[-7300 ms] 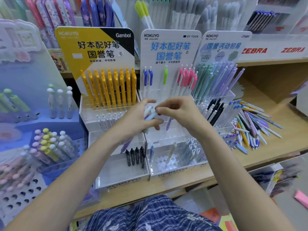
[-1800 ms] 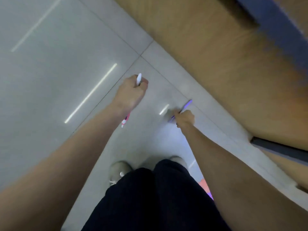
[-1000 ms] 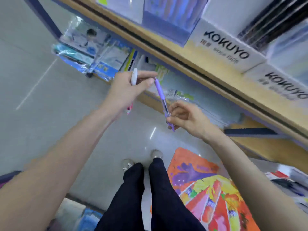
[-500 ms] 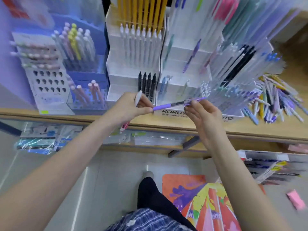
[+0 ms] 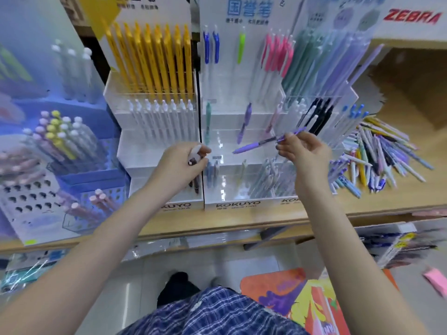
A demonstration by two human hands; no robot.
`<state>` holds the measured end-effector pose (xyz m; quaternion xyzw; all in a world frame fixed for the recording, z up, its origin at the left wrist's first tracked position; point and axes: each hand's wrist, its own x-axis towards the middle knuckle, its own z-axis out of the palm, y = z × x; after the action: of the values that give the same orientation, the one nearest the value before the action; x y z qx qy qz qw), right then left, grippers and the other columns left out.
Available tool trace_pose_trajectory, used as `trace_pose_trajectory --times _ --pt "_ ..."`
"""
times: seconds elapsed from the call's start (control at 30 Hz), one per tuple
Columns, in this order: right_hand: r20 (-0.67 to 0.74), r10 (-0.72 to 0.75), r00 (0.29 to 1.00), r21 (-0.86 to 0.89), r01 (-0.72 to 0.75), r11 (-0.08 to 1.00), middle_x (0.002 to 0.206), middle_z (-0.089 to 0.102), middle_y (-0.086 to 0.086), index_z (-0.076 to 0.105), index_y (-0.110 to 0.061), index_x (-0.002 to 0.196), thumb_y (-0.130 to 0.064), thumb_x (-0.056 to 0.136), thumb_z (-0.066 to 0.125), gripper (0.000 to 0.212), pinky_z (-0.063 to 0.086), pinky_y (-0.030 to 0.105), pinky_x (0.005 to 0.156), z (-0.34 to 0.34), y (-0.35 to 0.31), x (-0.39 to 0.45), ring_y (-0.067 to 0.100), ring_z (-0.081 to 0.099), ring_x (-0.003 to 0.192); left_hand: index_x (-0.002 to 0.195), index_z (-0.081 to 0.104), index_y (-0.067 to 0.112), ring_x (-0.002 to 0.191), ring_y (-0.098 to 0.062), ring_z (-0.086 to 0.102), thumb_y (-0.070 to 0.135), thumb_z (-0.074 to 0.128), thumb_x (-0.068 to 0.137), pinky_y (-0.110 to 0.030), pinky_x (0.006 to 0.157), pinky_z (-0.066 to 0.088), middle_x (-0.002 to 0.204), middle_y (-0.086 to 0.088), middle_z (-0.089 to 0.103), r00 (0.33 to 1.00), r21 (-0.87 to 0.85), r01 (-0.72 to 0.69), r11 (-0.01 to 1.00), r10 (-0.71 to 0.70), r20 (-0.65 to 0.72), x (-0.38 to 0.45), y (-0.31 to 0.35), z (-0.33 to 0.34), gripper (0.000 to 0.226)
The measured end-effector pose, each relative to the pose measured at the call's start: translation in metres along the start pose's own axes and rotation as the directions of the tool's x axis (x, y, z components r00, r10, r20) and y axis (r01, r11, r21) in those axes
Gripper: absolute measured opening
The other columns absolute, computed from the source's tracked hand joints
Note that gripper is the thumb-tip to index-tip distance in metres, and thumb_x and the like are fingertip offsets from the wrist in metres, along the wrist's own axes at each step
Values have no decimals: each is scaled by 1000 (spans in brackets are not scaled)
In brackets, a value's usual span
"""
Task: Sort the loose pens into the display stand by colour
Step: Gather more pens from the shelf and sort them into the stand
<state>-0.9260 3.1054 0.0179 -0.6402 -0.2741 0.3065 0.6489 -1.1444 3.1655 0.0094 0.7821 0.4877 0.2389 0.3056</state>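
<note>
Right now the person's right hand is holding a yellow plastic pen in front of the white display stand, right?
Not quite. In the head view the right hand pinches a purple plastic pen, not a yellow one, in front of the white display stand.

Both arms extended forward; left grip fisted, right grip pinching, fingers curled.

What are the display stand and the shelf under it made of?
The display stand looks like glossy clear and white acrylic: pens show through its walls and light glints off them. The shelf looks like matt, light wood or wood-look laminate, with faint grain.
</note>
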Motion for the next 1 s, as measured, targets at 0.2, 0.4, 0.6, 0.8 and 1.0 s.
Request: trace_pose_trajectory --times 0.2,0.4,0.6,0.8,1.0 --pt "-18 -417 909 -388 378 840 74 63 2 58 -17 83 -11 89 60 8 57 38 70 21 -10 19 24 67 71 129 52 15 119 -31 38 22 53 91 -33 94 29 131 -8 47 983 342 -74 937 10 186 39 -3 6 38" --pt "78 -471 879 -520 439 732 75 64 3 63 -1 90 -9 88 61 8 55 32 73 39 -2 39 22 67 70 115 62 8 112 -30 45 19 53 90 -32 89 31 125 -8 52 961 408 -126 904 10 275 53 -14 14 29" --pt "203 -316 927 -673 366 643 75 64 10 60 -3 87 -10 91 56 9 53 39 71 60 7 52 25 65 72 110 65 7 109 -30 45 14 53 89 -31 80 34 122 -7 53 970 398 -123 909 25 243 52 -16 14 25" --pt "262 -280 924 -740 378 556 70 62 10 53 -6 79 -8 88 58 10 53 43 67 68 8 60 28 64 69 104 65 3 106 -30 46 11 54 87 -28 75 28 118 -9 55 978 358 -94 929 20 206 51 -19 16 22" --pt "294 -134 946 -733 313 604 78 66 12 57 -7 93 -5 86 61 8 55 38 74 63 10 54 24 66 72 107 64 0 106 -28 48 12 52 89 -22 72 20 116 -10 56 974 288 -62 956 -5 226 51 -14 9 24"
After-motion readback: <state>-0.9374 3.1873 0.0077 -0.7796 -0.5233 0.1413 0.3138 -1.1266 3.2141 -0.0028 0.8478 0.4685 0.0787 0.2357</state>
